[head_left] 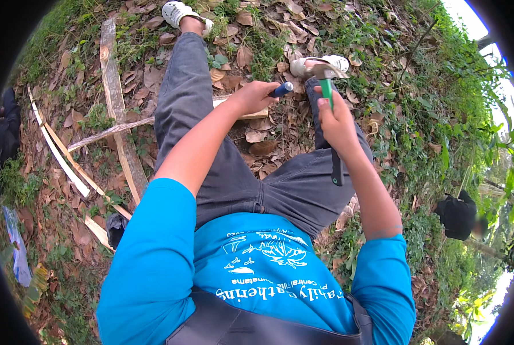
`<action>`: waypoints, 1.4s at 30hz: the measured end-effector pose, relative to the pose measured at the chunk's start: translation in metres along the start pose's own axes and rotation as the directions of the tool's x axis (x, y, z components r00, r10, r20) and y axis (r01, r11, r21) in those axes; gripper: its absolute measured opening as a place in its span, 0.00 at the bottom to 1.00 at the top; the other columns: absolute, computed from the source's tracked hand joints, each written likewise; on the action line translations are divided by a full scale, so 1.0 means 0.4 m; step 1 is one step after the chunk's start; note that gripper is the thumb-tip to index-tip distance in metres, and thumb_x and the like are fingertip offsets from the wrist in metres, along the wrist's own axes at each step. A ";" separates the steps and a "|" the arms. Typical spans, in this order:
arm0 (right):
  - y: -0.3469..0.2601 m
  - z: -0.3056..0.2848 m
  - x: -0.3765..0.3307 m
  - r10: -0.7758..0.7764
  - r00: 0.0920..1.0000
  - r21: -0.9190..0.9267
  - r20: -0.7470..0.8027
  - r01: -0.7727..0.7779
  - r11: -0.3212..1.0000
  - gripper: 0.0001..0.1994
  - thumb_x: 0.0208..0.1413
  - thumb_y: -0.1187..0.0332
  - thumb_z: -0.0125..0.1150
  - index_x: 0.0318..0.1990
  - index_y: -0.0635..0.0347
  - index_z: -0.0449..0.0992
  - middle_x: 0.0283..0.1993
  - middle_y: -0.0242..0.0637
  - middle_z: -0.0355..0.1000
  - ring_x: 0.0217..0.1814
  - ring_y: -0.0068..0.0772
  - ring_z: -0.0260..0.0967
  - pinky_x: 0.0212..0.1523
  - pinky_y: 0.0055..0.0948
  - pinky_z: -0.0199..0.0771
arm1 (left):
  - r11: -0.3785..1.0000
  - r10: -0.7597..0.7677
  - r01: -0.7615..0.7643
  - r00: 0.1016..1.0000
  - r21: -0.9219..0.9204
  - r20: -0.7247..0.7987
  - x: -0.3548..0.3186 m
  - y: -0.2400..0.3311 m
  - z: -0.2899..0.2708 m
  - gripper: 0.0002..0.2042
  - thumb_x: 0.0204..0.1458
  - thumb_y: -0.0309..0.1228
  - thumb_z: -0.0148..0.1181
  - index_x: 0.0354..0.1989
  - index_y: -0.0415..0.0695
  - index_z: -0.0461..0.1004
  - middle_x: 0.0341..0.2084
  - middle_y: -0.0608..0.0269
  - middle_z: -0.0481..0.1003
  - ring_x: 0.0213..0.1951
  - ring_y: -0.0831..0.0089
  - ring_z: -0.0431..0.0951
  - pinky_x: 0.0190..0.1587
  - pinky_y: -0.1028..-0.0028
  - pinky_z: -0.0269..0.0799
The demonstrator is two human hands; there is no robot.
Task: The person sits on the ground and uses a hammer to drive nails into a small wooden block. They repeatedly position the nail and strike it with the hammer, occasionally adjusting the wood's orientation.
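My left hand [251,99] is closed around a chisel, whose blue handle [282,89] sticks out to the right and ends in a metal cap. Its blade is hidden by the hand and forearm. Under that hand, a pale piece of wood [259,114] lies across between my legs, partly covered by my arm and leg. My right hand [336,115] grips a claw hammer [327,71] by its green and black handle. The hammer's metal head is raised near my right shoe, to the right of the chisel's cap and apart from it.
Leaf-covered ground surrounds my spread legs. To the left lie a long plank [112,86], a thin branch [110,131] across it and split wood strips [67,167]. A dark-clothed person [457,215] is at the right, and dark clothing [6,132] shows at the far left.
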State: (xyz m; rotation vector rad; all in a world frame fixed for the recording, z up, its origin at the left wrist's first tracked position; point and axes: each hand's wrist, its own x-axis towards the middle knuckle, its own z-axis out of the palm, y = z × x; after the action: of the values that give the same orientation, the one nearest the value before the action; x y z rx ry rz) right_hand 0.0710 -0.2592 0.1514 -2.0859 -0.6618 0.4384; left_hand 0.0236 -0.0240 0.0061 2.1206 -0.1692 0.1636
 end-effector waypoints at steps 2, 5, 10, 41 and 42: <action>-0.153 -0.055 -0.034 -0.052 0.995 0.254 -0.088 0.073 0.964 0.15 0.73 0.64 0.49 0.61 0.57 0.69 0.25 0.24 0.61 0.25 0.13 0.57 0.26 0.20 0.60 | 0.999 -0.034 0.033 0.999 -0.016 -0.041 -0.034 -0.005 0.007 0.11 0.57 0.27 0.65 0.46 0.38 0.73 0.34 0.51 0.81 0.36 0.57 0.82 0.42 0.64 0.76; -0.256 -0.101 -0.069 -0.282 0.923 0.463 -0.263 0.377 0.802 0.14 0.73 0.64 0.47 0.61 0.56 0.68 0.24 0.22 0.56 0.21 0.11 0.51 0.21 0.18 0.53 | 0.999 -0.033 0.034 0.999 0.040 -0.022 -0.023 -0.009 -0.013 0.12 0.58 0.28 0.65 0.46 0.39 0.72 0.33 0.50 0.80 0.36 0.57 0.82 0.42 0.64 0.76; -0.025 0.030 -0.025 -0.015 0.989 -0.201 0.149 0.045 0.979 0.12 0.70 0.66 0.51 0.54 0.61 0.71 0.38 0.44 0.77 0.40 0.37 0.74 0.48 0.39 0.72 | 1.000 -0.004 0.004 1.000 -0.018 -0.020 -0.004 -0.012 0.012 0.12 0.57 0.28 0.65 0.46 0.39 0.72 0.32 0.50 0.81 0.35 0.56 0.82 0.42 0.65 0.75; -0.323 -0.135 -0.018 -0.223 0.934 0.330 -0.279 0.311 0.891 0.18 0.74 0.50 0.43 0.39 0.55 0.65 0.22 0.20 0.54 0.17 0.13 0.50 0.15 0.17 0.49 | 0.999 0.009 -0.010 1.000 0.039 0.017 -0.004 -0.044 -0.037 0.17 0.55 0.33 0.67 0.52 0.46 0.74 0.31 0.50 0.80 0.34 0.49 0.80 0.39 0.56 0.72; -0.339 -0.143 -0.025 -0.250 0.892 0.394 -0.376 0.399 0.828 0.18 0.74 0.50 0.43 0.39 0.55 0.65 0.22 0.21 0.55 0.17 0.13 0.50 0.14 0.17 0.49 | 0.998 0.040 -0.039 0.999 0.046 -0.010 0.001 -0.038 -0.041 0.17 0.55 0.33 0.67 0.52 0.46 0.74 0.30 0.50 0.80 0.34 0.49 0.80 0.38 0.57 0.72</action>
State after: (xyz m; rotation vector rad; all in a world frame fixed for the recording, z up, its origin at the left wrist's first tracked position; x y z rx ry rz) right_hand 0.0540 -0.2381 0.2963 -1.4993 -0.6385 0.0514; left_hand 0.0261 -0.0023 0.0023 2.1627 -0.2026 0.2047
